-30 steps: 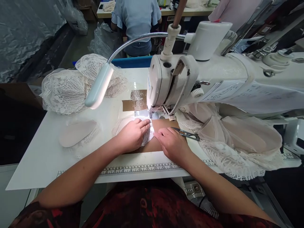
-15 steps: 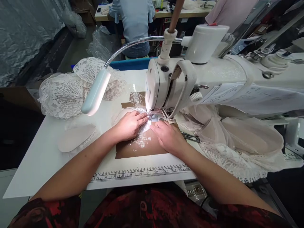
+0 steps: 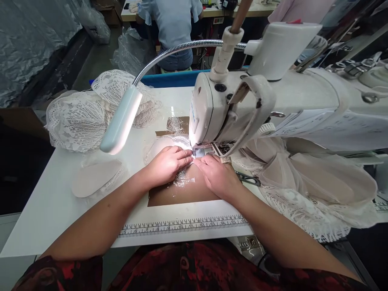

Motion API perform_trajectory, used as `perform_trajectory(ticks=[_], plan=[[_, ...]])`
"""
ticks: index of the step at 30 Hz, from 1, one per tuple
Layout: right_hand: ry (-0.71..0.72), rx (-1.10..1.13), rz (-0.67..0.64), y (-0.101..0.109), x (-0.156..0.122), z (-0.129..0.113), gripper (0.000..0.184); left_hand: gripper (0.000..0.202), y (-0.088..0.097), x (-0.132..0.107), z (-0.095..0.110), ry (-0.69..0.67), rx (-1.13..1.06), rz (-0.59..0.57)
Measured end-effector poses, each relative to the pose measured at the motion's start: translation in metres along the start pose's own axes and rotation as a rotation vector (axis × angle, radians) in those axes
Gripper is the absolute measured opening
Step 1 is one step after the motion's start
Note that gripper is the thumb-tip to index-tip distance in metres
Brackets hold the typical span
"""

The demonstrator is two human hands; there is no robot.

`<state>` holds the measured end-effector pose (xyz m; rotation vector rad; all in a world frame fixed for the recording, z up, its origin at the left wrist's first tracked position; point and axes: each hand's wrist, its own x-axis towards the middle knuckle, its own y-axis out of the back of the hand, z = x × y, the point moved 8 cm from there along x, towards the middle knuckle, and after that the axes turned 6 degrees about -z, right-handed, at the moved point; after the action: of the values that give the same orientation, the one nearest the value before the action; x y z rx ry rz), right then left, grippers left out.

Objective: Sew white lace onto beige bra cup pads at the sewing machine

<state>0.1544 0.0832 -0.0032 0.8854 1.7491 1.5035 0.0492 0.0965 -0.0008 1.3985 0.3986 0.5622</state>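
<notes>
My left hand [image 3: 166,165] lies palm down on a white lace piece [image 3: 165,142], its fingers stretched toward the needle [image 3: 195,150] of the white sewing machine [image 3: 273,105]. My right hand [image 3: 216,174] rests flat beside it on the brown taped patch [image 3: 184,190], fingertips meeting the left ones just in front of the presser foot. The lace runs under both hands and is mostly hidden by them. Neither hand grips anything.
A gooseneck lamp [image 3: 119,119] hangs over the white table [image 3: 54,202]. A lace pile [image 3: 85,115] and a beige pad [image 3: 93,182] lie at the left, a heap of beige cups and lace [image 3: 312,190] and thread snips [image 3: 248,178] at the right. A person in blue [image 3: 172,28] sits behind.
Both hands have slid forward with the lace up to the needle, uncovering the brown patch near me. The view has shifted slightly.
</notes>
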Motion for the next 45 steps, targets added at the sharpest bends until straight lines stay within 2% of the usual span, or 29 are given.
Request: perform_trajectory(ticks=[9,15,22,29,40,45], plan=[[-0.003,0.028,0.078,0.001,0.000,0.004,0.041,0.040,-0.002,0.006,-0.013,0.062,-0.001,0.009],[-0.003,0.078,0.128,-0.003,-0.003,0.009,0.044,0.039,-0.003,0.005,-0.014,0.097,0.001,0.025],[0.025,0.140,0.147,0.000,-0.003,0.007,0.044,0.034,0.007,-0.002,-0.010,0.177,0.091,0.080],[0.014,0.195,0.126,0.003,-0.001,0.008,0.041,0.034,0.012,-0.009,-0.010,0.258,0.120,0.045],[0.017,0.207,0.140,0.003,-0.002,0.010,0.038,0.040,0.014,-0.012,-0.007,0.278,0.117,-0.016],[0.019,0.213,0.142,0.002,-0.003,0.010,0.037,0.039,0.016,-0.012,-0.008,0.287,0.072,0.002]])
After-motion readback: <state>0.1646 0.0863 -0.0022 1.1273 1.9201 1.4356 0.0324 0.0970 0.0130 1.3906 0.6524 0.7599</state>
